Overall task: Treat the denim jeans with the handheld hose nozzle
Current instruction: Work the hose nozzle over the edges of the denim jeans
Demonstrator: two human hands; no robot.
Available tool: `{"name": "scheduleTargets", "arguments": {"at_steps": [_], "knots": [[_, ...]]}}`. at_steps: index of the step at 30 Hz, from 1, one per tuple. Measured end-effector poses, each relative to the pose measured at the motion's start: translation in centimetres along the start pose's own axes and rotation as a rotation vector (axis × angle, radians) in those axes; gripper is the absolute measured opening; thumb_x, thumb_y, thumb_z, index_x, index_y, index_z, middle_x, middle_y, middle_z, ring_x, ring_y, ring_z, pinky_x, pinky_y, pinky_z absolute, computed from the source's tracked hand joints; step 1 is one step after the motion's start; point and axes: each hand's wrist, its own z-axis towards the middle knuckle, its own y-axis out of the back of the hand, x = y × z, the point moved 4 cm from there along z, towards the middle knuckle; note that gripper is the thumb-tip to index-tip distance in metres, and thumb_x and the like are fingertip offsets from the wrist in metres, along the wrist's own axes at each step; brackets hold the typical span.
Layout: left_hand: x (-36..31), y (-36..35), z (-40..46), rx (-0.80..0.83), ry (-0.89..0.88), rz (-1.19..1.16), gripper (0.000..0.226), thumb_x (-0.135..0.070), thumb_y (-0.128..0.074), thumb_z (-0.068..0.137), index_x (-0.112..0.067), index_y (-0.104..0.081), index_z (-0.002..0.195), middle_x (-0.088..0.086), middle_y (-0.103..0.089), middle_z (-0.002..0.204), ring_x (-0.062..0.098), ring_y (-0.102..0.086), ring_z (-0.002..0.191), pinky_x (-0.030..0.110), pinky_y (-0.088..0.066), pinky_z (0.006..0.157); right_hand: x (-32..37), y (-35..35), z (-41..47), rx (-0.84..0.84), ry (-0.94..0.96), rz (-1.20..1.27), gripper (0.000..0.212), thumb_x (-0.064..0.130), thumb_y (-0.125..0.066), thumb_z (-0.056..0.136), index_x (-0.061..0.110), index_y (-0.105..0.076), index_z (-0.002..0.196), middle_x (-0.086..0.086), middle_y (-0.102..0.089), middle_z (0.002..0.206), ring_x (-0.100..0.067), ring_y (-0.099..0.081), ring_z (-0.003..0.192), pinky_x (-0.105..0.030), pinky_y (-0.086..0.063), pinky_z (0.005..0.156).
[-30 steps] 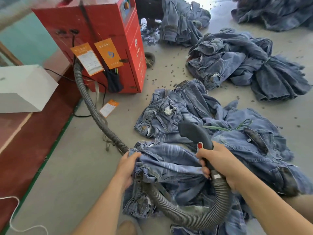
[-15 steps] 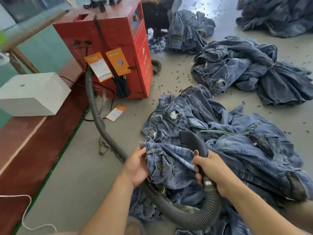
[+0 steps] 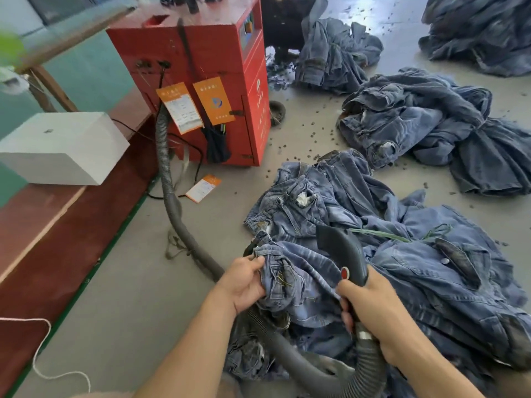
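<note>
Littering grey floor (image 3: pixel 143 282): denim piles (image 3: pixel 431 133).

Machine (image 3: pixel 201 81) at back left, hose (image 3: pixel 172 202) running from it across floor (image 3: pixel 129 282), jeans pile (image 3: pixel 402 268) to its right

Soft, even daylight filled the scene, casting only faint shadows under the denim piles (image 3: pixel 431 130). A bright glare washed out the floor (image 3: pixel 402 21) at the top. Wide-angle distortion bent the edges, and a green smear (image 3: pixel 10 48) at upper left was blurred beyond recognition.
</note>
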Motion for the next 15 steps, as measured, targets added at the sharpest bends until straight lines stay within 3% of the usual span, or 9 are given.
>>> {"name": "scheduleTargets", "arguments": {"at_steps": [4,6,9,11,13,15], "knots": [[0.2,-0.2,0.6,-0.023,0.008,-0.052,0.033,-0.004,-0.03,0.111,0.008,-0.059,0.117,0.028,-0.075,0.098,0.037,-0.077,0.084,0.045,-0.063,0.064,-1.5,-2.2,-2.2,0.162,0.024,-0.273,0.017,0.028,-0.061,0.076,0.021,-0.051,0.088,-0.002,-0.058,0.054,-0.023,-0.054,0.04,-0.026,-0.039,0.043],[0.3,-0.2,0.8,-0.039,-0.009,-0.029,0.032,-0.004,-0.032,0.111,0.008,-0.059,0.121,0.028,-0.075,0.102,0.036,-0.077,0.087,0.045,-0.064,0.066,-1.6,-3.6,-1.2,0.185,0.041,-0.373,0.013,0.025,-0.062,0.082,0.022,-0.052,0.09,0.0,-0.062,0.06,-0.018,-0.057,0.043,-0.026,-0.043,0.048],[0.3,0.4,1.1,-0.079,0.022,-0.004,0.035,-0.007,-0.033,0.111,0.011,-0.058,0.126,0.03,-0.07,0.119,0.04,-0.071,0.103,0.051,-0.064,0.077,-0.6,-2.7,0.9,0.043,0.035,-0.296,0.01,0.01,-0.059,0.091,0.01,-0.049,0.093,-0.011,-0.06,0.061,-0.024,-0.053,0.045,-0.032,-0.044,0.048],[0.1,0.9,1.2,-0.101,0.031,0.0,0.036,-0.008,-0.032,0.111,0.012,-0.06,0.12,0.029,-0.073,0.11,0.037,-0.075,0.095,0.049,-0.065,0.074,-0.2,-1.1,0.9,-0.001,0.022,-0.156,0.011,0.006,-0.058,0.089,0.007,-0.048,0.093,-0.013,-0.056,0.056,-0.024,-0.049,0.043,-0.033,-0.042,0.045],[0.0,0.9,1.3,-0.13,0.019,0.026,0.036,-0.008,-0.031,0.112,0.008,-0.063,0.112,0.024,-0.077,0.096,0.032,-0.077,0.081,0.046,-0.064,0.068,-0.3,-0.6,-0.5,0.026,0.03,-0.132,0.017,0.019,-0.061,0.083,0.011,-0.049,0.092,-0.01,-0.055,0.053,-0.024,-0.049,0.04,-0.03,-0.04,0.041],[0.2,0.4,1.4,-0.145,0.015,0.034,0.034,-0.009,-0.033,0.112,0.008,-0.063,0.115,0.024,-0.075,0.096,0.032,-0.076,0.079,0.044,-0.065,0.065,-1.0,-1.6,-1.9,0.103,0.021,-0.213,0.022,0.029,-0.061,0.074,0.017,-0.05,0.088,-0.006,-0.055,0.051,-0.024,-0.051,0.036,-0.026,-0.038,0.039]]}}
